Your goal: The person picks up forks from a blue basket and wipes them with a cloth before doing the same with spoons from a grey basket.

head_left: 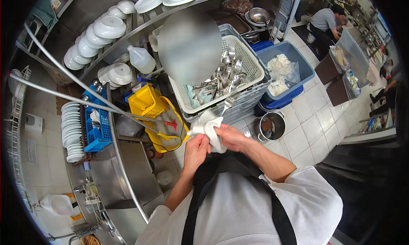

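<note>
A grey blurred oval (189,47) hides the left part of the cutlery rack (251,66); the white cloth (208,128) just below the rack covers the fingers of both hands, and most of the fork (227,103); pot (272,126) contents are unclear.

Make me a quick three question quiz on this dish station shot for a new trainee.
1. True or false: both hands grip the white cloth.
2. What fills the white basket? A) cutlery B) cups C) lemons
3. Fill in: the cloth is wrapped round a ____.

Key:
1. True: left hand and right hand hold it.
2. A
3. fork
</note>
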